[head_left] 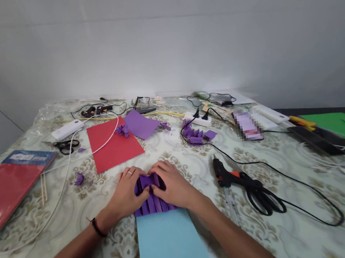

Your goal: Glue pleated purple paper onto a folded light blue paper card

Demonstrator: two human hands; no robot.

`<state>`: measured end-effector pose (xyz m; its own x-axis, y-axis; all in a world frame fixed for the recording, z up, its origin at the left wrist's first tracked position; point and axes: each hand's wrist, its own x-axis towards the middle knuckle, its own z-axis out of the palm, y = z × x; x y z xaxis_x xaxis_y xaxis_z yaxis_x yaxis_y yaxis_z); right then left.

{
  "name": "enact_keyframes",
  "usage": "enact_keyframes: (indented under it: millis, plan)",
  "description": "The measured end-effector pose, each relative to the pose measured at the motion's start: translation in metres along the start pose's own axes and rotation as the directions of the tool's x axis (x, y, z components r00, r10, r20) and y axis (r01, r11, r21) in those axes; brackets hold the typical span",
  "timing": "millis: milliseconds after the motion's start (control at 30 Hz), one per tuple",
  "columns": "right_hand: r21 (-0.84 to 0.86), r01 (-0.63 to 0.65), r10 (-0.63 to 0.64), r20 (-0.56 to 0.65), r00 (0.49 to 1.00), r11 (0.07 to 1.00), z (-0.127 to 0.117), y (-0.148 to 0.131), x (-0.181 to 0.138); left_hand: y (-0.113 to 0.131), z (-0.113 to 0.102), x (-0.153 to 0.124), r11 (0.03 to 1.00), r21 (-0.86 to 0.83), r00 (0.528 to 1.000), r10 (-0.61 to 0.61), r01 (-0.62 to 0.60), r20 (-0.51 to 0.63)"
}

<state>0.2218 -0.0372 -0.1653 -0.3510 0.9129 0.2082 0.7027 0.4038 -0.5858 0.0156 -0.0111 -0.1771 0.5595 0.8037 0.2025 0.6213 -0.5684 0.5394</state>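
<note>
Both of my hands are on a row of purple folded paper strips (154,204) standing at the far end of a light blue paper sheet (171,244). My left hand (129,191) curls round the left side of the strips, fingers over the far edge and thumb at the near middle. Opposite it, my right hand (172,184) grips the right side in the same way, the two thumbs almost meeting. My palms and fingers hide part of the strips. To the right lies a black glue gun (227,175) with a clear glue stick beneath it.
Left are a red folder (2,195), scissors (67,146) and a white cable. A red sheet (112,149) and a purple sheet (141,124) lie beyond my hands. Folded purple pieces (195,135) sit by a power strip (197,119). Rightward are a blurred phone (247,126) and green paper (328,121).
</note>
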Motion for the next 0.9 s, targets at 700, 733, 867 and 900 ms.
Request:
enact_keyframes:
  millis: [700, 733, 867, 900]
  plan:
    - [-0.028, -0.023, 0.023, -0.004, 1.0, 0.999, -0.001, -0.004, 0.0, 0.013, 0.004, 0.005, 0.996, 0.083, 0.998, -0.03, 0.034, -0.051]
    - [-0.026, -0.024, 0.024, -0.004, 1.0, 0.999, -0.001, -0.004, 0.0, 0.012, 0.004, 0.005, 0.997, 0.07, 0.998, -0.031, 0.034, -0.05]
    - [-0.016, -0.023, 0.023, -0.002, 1.0, 1.0, 0.0, -0.003, 0.0, 0.01, 0.006, 0.004, 0.999, 0.011, 0.998, -0.042, 0.043, -0.045]
    - [-0.011, -0.022, 0.022, -0.003, 1.0, 1.0, -0.001, -0.003, 0.0, 0.01, 0.005, 0.004, 0.999, -0.003, 0.998, -0.048, 0.048, -0.044]
